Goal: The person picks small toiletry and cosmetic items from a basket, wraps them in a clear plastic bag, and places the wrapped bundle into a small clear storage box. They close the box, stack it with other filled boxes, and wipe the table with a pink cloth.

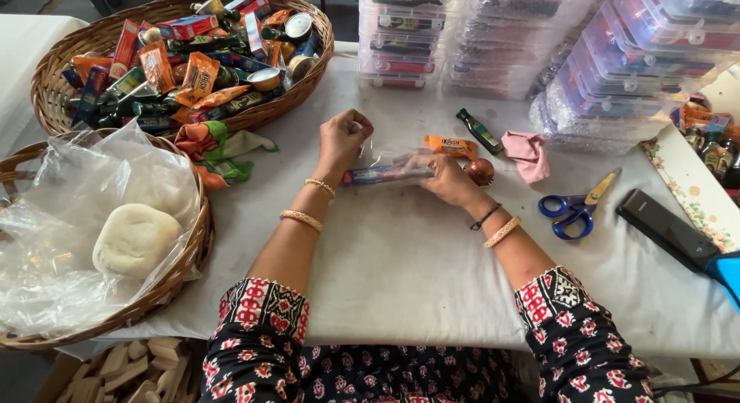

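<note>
Centre of frame: left hand [344, 139] pinches shut the upper edge of a clear plastic pouch [389, 169], while right hand [449, 179] is clamped round its end against the table [401, 272]. Risk, as judged: the slack film could slip and spill its contents. An orange sachet [451, 146], small bottle [479, 131] and round brown object [481, 172] crowd just beyond; scissors [574, 206] lie right of centre.

I hold a clear, blue-and-red filled plastic pouch [385, 172]; just beyond my grip lies an orange rectangular sachet [450, 146].
</note>
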